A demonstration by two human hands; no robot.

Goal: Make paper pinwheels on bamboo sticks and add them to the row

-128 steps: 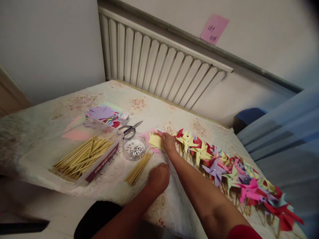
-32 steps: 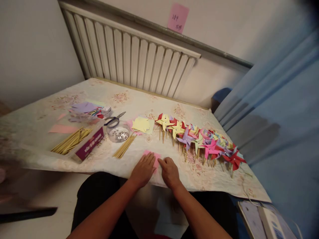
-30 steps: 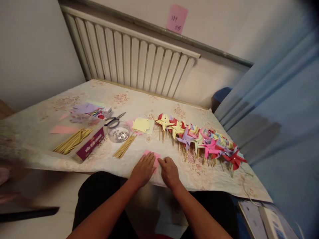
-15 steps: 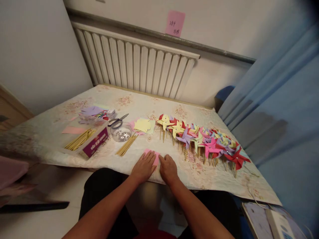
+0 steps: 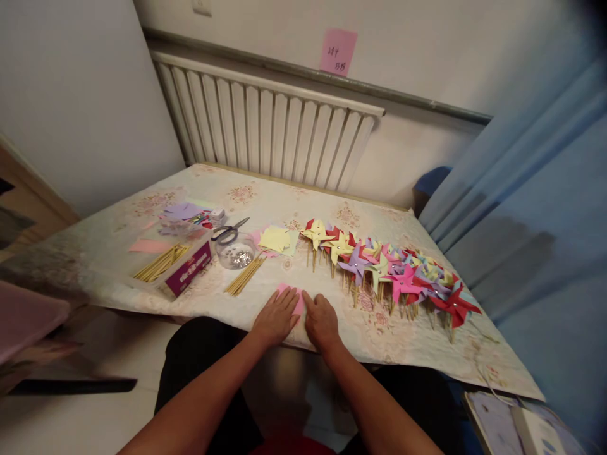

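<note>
A small pink paper square (image 5: 298, 304) lies near the table's front edge, partly hidden under my fingers. My left hand (image 5: 277, 318) rests flat across its left part with the fingers stretched out. At the paper's right edge is my right hand (image 5: 322, 321), its fingers curled in and the index finger pressing at the edge. Finished paper pinwheels (image 5: 379, 268) on sticks lie in rows to the right. A bundle of thin sticks (image 5: 245, 276) sits to the left, close to a clear round dish (image 5: 236, 253) of small shiny pieces.
Yellow paper squares (image 5: 275, 239) are stacked beyond my hands. Scissors (image 5: 230, 232) lie behind the dish. A plastic box (image 5: 190, 272) with a purple label holds more sticks. Purple paper (image 5: 181, 210) lies farther back. A radiator (image 5: 270, 126) stands behind the table, a blue curtain (image 5: 531, 189) at right.
The whole view has shifted slightly down and to the right. Both hands stay at the pink paper, with hardly any change in their pose.
</note>
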